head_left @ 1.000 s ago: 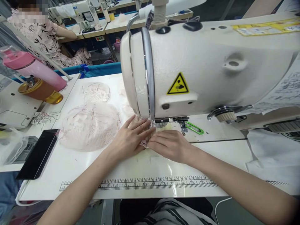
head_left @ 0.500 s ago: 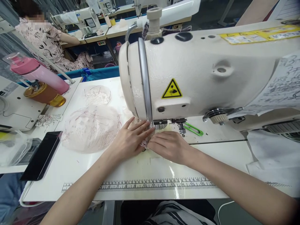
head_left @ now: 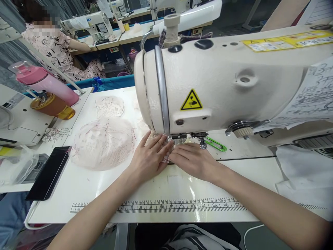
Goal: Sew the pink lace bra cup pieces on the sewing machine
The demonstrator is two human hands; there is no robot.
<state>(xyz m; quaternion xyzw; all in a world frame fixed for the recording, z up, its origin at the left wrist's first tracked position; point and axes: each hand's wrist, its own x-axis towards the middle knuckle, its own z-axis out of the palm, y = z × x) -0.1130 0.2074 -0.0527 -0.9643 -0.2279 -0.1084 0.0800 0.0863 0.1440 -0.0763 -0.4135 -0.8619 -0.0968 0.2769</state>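
Under the head of a white sewing machine (head_left: 221, 80), a small piece of pale lace fabric (head_left: 165, 159) lies between my two hands, mostly covered by them. My left hand (head_left: 148, 154) rests on it from the left, fingers stretched out and slightly spread, tips close to the presser foot area. On the right side, my right hand (head_left: 194, 160) has its fingers together and bent down on the lace edge. The needle is hidden behind the machine head and my fingers. Green thread snips (head_left: 216, 144) lie just beyond my right hand.
Sheer pale lace pieces (head_left: 104, 144) with red threads lie left. Further left are a black phone (head_left: 49, 173), a pink bottle (head_left: 47, 83) and an amber cup (head_left: 53, 106). A printed ruler (head_left: 182, 205) runs along the front edge. A co-worker (head_left: 49, 52) sits beyond.
Both hands have shifted slightly to the right with the lace, staying close to the presser foot area. The whole view has also moved a little.
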